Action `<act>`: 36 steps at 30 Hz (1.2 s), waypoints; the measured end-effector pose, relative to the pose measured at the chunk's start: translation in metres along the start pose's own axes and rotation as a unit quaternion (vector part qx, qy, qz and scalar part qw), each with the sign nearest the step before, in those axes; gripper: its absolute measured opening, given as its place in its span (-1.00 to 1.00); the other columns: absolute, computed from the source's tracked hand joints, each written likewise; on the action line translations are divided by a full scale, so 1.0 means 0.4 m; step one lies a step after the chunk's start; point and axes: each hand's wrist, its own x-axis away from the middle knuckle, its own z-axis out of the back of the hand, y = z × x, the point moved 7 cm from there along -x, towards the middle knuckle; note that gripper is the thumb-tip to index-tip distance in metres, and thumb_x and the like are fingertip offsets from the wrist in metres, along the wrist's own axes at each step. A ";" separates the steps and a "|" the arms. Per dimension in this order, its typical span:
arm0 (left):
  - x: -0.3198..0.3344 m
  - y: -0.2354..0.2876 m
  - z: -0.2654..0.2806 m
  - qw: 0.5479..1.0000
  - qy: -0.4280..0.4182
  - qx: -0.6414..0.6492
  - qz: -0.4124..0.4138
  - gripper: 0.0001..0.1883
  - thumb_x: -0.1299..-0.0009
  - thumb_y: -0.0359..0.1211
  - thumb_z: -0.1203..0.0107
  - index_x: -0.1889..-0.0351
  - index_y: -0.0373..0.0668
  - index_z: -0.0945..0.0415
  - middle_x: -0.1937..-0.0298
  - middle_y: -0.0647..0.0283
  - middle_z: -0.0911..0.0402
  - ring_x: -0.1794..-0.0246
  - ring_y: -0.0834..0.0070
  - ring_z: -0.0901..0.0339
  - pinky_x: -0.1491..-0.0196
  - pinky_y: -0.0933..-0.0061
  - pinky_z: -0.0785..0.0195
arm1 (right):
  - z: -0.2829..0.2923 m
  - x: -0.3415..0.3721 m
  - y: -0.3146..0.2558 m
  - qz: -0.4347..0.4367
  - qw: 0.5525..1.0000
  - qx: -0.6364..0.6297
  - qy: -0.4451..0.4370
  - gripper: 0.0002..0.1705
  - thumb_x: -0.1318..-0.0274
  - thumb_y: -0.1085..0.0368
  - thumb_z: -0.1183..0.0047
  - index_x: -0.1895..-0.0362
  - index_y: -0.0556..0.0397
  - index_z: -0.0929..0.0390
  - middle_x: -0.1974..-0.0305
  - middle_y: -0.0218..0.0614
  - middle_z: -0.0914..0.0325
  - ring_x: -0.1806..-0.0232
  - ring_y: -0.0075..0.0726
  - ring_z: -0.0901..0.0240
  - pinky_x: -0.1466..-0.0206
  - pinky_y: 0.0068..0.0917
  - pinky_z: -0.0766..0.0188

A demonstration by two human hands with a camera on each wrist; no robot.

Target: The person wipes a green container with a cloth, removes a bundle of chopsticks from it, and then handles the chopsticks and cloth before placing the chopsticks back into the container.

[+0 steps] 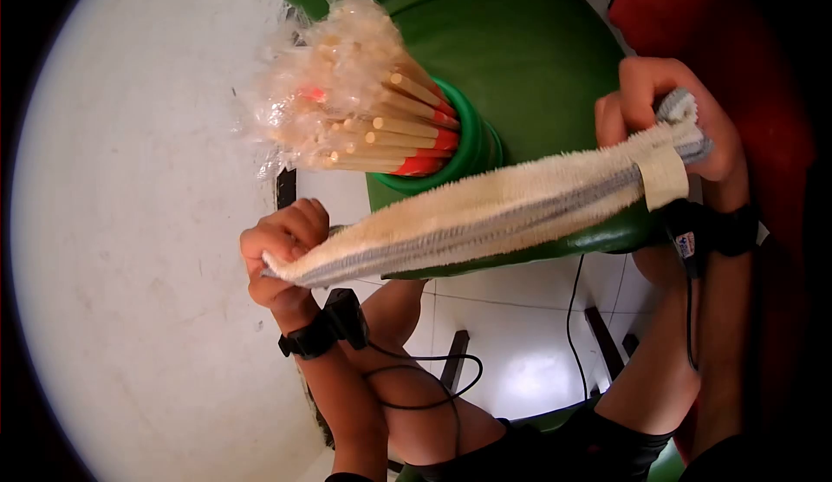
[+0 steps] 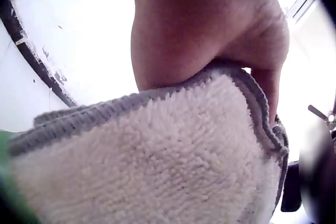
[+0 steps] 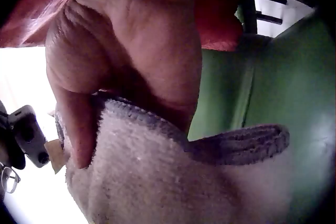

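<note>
A cream cloth [image 1: 485, 205] with grey edging is stretched between both hands in the head view, folded into a long strip. The left hand [image 1: 282, 252] grips its left end with curled fingers. At the other end the right hand [image 1: 680, 113] holds a bunched corner, near a pale tag [image 1: 665, 179]. In the left wrist view the fluffy cloth [image 2: 142, 166] hangs from the left hand [image 2: 205, 29]. The right wrist view has the right hand [image 3: 126, 50] pinching the grey-edged cloth [image 3: 142, 166], its thumb over one side.
Behind the cloth, a green round container [image 1: 472, 131] holds several wooden sticks [image 1: 407, 127] with red bands, partly covered by clear plastic wrap [image 1: 338, 57]. It stands on a green surface [image 1: 537, 57]. A white wall [image 1: 147, 179] is at the left, and black cables [image 1: 468, 387] hang below.
</note>
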 end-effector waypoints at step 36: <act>0.081 -0.299 -0.216 0.900 0.285 -0.329 -0.014 -0.47 -0.52 -0.21 0.13 -0.33 -0.31 -0.06 -0.29 0.01 -0.26 -0.25 0.24 -0.30 -0.28 0.15 -0.23 | -0.143 -0.100 0.213 0.161 0.882 0.040 0.441 -0.43 -0.37 0.11 0.46 -0.05 0.34 -0.45 0.11 0.03 -0.59 0.09 -0.15 -0.55 -0.06 -0.39 -0.40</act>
